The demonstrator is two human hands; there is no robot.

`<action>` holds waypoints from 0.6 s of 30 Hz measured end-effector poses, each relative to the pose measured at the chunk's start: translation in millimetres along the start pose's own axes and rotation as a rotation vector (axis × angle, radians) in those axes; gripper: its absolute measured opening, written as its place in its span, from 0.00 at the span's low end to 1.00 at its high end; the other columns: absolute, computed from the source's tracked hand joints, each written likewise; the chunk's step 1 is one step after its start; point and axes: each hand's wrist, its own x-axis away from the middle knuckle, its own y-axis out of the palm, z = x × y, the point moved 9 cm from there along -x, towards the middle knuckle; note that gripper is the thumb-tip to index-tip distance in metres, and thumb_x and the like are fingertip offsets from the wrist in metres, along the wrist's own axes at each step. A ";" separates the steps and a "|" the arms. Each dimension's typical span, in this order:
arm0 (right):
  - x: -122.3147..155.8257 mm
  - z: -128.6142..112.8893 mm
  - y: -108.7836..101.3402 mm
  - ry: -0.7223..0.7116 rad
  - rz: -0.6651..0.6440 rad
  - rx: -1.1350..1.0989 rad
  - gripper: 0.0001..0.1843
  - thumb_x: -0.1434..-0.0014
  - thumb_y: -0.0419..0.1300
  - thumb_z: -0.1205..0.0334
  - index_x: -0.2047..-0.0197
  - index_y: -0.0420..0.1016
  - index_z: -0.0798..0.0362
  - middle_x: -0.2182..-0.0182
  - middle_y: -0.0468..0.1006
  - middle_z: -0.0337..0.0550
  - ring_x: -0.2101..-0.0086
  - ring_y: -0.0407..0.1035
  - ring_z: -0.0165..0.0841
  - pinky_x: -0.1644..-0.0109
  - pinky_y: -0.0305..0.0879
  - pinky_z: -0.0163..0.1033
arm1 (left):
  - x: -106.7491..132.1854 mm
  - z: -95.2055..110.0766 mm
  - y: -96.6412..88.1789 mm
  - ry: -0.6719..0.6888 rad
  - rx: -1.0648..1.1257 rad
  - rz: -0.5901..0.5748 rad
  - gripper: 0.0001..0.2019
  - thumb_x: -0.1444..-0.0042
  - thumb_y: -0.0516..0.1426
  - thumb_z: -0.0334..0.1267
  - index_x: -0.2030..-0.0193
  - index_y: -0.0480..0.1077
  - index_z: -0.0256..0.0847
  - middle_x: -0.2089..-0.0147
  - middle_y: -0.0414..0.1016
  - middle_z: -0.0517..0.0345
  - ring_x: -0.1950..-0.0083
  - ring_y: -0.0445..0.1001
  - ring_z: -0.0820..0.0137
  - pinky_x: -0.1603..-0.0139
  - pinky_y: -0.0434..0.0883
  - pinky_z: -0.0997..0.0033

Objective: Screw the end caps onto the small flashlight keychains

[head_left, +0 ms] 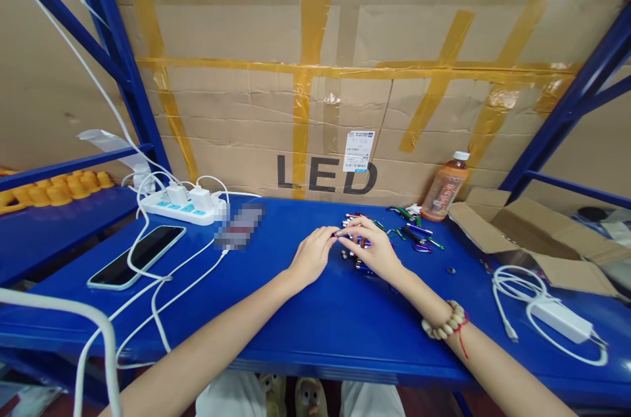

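Observation:
My left hand [312, 252] is closed, its thumb and fingers pinching a small dark purple metal tube [336, 234]. Meeting it from the right, my right hand [372, 247] pinches the silver-looking end of the same piece. Both hands are held just above the blue tabletop, fingertips almost touching. Partly hidden behind and under my right hand lies a pile of small metal tubes [363, 267] with shiny ends. More coloured tubes and carabiner clips [411, 231] in green, blue, purple and black are scattered to the right of it.
An orange drink bottle [445, 187] stands at the back right, by an open cardboard box [522, 239]. A white adapter with coiled cable [562, 319] lies at right. At left are a phone [138, 257], a power strip [180, 206] and loose white cables. A cardboard wall [236, 121] closes the back.

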 end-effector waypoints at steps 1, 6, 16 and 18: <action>0.3 0.3 1.5 -0.007 -0.021 0.015 0.11 0.43 0.56 0.55 0.63 0.76 0.52 0.65 0.70 0.44 0.75 0.64 0.25 0.72 0.65 0.34 | 0.1 -1.1 0.7 -0.016 -0.014 -0.007 0.11 0.38 0.44 0.33 0.54 0.64 0.43 0.54 0.71 0.54 0.53 0.69 0.66 0.51 0.66 0.66; 0.3 9.3 -0.9 0.084 -0.072 0.127 0.13 0.44 0.58 0.53 0.60 0.75 0.51 0.67 0.73 0.41 0.75 0.65 0.26 0.71 0.64 0.33 | -0.3 -16.3 2.8 -0.158 -0.048 -0.004 0.08 0.39 0.45 0.32 0.56 0.60 0.43 0.59 0.71 0.54 0.56 0.70 0.65 0.54 0.66 0.64; 9.2 11.7 18.3 0.078 -0.420 0.493 0.11 0.49 0.62 0.51 0.67 0.80 0.46 0.56 0.73 0.44 0.53 0.65 0.40 0.52 0.57 0.47 | -1.7 -27.5 1.3 -0.201 0.037 0.051 0.04 0.38 0.42 0.33 0.60 0.56 0.42 0.62 0.69 0.55 0.61 0.70 0.69 0.58 0.67 0.69; 10.6 12.1 22.1 0.082 -0.456 0.503 0.10 0.47 0.61 0.52 0.66 0.80 0.47 0.56 0.73 0.44 0.54 0.64 0.40 0.53 0.57 0.48 | -1.4 -25.9 1.2 -0.198 0.038 0.055 0.04 0.38 0.42 0.33 0.60 0.55 0.42 0.62 0.68 0.55 0.61 0.70 0.69 0.58 0.67 0.69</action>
